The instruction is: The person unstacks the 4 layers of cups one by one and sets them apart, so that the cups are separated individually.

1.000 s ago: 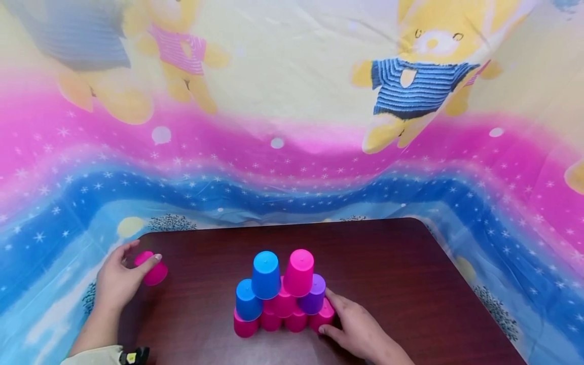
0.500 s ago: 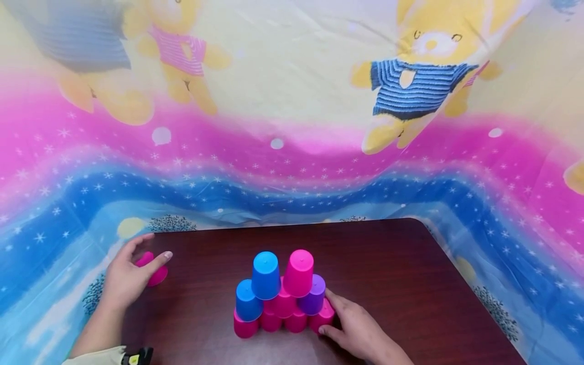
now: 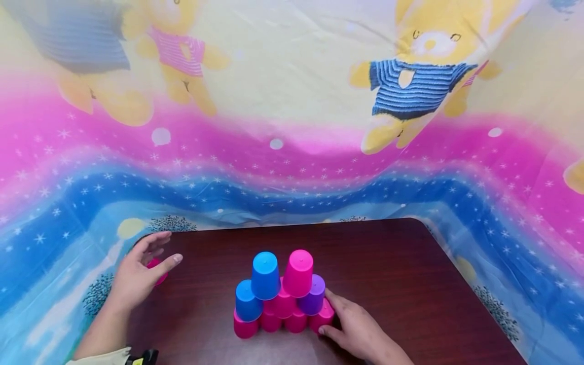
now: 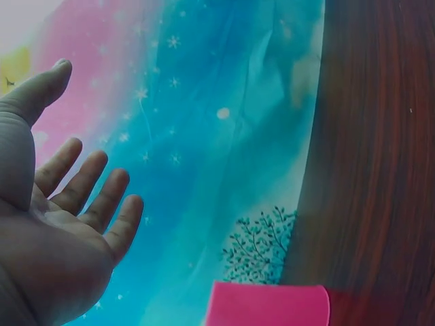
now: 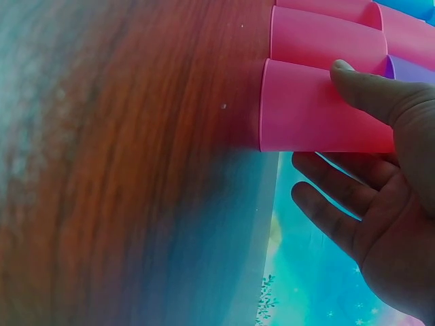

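A stepped stack of upside-down plastic cups stands mid-table. Several pink cups form its bottom row, such as the leftmost pink cup (image 3: 246, 324). Above them come a blue cup (image 3: 248, 301), a pink cup (image 3: 284, 303) and a purple cup (image 3: 313, 298). On top are another blue cup (image 3: 265, 276) and another pink cup (image 3: 299, 274). My right hand (image 3: 358, 322) holds the bottom row's right-end pink cup (image 5: 312, 112), thumb on one side, fingers on the other. My left hand (image 3: 137, 279), fingers spread and holding nothing, partly hides a separate pink cup (image 4: 268, 305).
The dark brown wooden table (image 3: 401, 268) has rounded far corners. A curtain (image 3: 274, 76) printed with bears and snowflakes hangs behind and at both sides. A dark band with a yellow mark (image 3: 143, 359) is on the left wrist.
My left hand has let go of the separate pink cup, spread its fingers and moved right in front of it. The right hand and the stacked cups have stayed put.
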The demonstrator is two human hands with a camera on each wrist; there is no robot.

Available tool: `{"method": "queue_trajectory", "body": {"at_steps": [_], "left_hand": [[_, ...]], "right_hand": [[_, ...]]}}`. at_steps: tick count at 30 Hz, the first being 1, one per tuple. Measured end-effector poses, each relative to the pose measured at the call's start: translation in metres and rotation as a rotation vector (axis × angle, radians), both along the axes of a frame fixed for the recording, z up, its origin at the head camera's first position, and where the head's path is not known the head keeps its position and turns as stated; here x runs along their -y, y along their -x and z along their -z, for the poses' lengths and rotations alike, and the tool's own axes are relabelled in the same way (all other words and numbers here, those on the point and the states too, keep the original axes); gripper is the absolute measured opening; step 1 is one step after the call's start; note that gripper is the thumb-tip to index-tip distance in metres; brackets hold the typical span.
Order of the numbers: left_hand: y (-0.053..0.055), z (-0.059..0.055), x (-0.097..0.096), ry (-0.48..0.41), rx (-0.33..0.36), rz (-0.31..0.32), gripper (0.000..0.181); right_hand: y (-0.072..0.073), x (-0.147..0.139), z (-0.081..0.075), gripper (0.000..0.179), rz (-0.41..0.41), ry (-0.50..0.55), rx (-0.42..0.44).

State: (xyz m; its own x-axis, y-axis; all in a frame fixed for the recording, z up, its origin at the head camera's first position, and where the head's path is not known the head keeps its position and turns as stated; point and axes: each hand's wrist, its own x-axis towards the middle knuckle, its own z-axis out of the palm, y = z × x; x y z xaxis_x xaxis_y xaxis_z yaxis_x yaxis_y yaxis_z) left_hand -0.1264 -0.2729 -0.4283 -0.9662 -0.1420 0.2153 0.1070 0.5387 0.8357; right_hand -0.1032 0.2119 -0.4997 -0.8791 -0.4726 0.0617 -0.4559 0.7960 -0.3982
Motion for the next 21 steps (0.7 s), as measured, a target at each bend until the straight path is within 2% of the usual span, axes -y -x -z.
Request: {"method": "queue_trajectory", "body": {"at_steps": [9,21], "left_hand": [[0.001,-0.002,-0.019,-0.099,-0.142,0.131,0.058],[0.001,-0.005,-0.036,-0.103,-0.131,0.253,0.056]], "right_hand": [[0.001,0.000,-0.001,0.087,0.001,0.003,0.008],[0.001,0.000,-0.002,0.084,-0.004,-0.007,0.022]]}}
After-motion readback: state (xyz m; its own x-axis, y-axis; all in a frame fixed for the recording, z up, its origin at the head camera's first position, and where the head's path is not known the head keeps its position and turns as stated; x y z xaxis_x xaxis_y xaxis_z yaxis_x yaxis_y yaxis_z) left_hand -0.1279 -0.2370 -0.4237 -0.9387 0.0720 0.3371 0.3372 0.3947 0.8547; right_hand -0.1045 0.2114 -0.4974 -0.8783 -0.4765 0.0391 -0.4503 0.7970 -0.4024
